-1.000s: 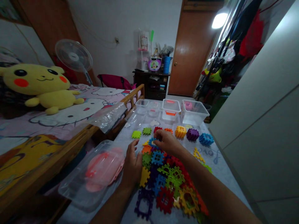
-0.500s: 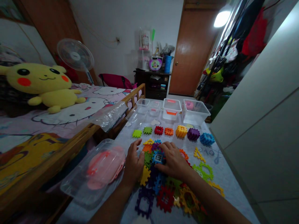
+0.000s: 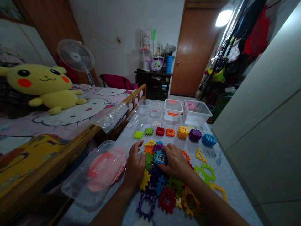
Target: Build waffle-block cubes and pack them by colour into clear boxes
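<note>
Head camera view: the right hand (image 3: 175, 159) has fingers and thumb curled around the edge of a blue piece (image 3: 161, 157), a toothed plastic square with a gridded window, pinched at the upper left of a loose pile (image 3: 167, 199). The left hand (image 3: 135, 164) stands half spread at the pile's left flank, thumb apart from the fingers and holding nothing, just beside a yellow toothed piece (image 3: 145, 180); whether they touch cannot be told. Around them lie notched frames in purple, red, green and orange, overlapping, with matte edges. To the right, under and past the forearm, sit lime pieces (image 3: 208, 172) and a yellow triangle (image 3: 201, 156).

Beyond, a row of neat stacks (image 3: 195, 135) runs lime to blue, with a strip of pale printed cloth (image 3: 225, 179) between row and pile. Clear bins (image 3: 197, 116) line the far edge. A glossy see-through lid (image 3: 77, 185) shows pink at left, near a wooden rail (image 3: 45, 164). A bed with a yellow plush toy (image 3: 55, 99) and a fan (image 3: 75, 56) fill that side; a pale smooth panel (image 3: 270, 125) borders the right edge.
</note>
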The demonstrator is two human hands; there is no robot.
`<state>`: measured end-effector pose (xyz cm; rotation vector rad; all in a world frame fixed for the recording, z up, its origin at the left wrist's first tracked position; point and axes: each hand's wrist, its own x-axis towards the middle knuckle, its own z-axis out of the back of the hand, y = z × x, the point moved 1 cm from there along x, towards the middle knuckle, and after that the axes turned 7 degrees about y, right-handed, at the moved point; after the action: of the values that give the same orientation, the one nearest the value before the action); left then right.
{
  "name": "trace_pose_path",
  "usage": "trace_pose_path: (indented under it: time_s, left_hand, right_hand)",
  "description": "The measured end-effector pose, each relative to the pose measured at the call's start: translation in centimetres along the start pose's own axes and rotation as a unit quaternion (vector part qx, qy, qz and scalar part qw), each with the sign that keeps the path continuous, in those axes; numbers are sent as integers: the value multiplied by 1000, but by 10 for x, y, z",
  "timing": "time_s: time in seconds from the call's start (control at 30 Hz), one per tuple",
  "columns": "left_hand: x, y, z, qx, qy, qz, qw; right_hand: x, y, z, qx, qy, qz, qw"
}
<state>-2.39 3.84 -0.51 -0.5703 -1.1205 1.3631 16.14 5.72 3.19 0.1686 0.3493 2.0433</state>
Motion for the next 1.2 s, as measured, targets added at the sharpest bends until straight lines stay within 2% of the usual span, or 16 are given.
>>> trace_pose_path:
  time_s: [0.1, 0.2, 0.77, 1.2]
  left_hand:
    - [0, -1, 0, 2, 5, -1, 1000]
    - [0, -2, 0, 9, 13, 4, 1000]
    - [-1, -4, 1, -4, 7, 9, 1000]
    - [0, -2, 0, 10, 19, 6, 1000]
  right_hand:
    - [1, -3, 1, -8, -13, -25, 1000]
    - [1, -4, 1, -27, 0, -41, 999]
    - [1, 13, 11, -70, 66, -33, 995]
    - [15, 23, 8, -102, 78, -39, 991]
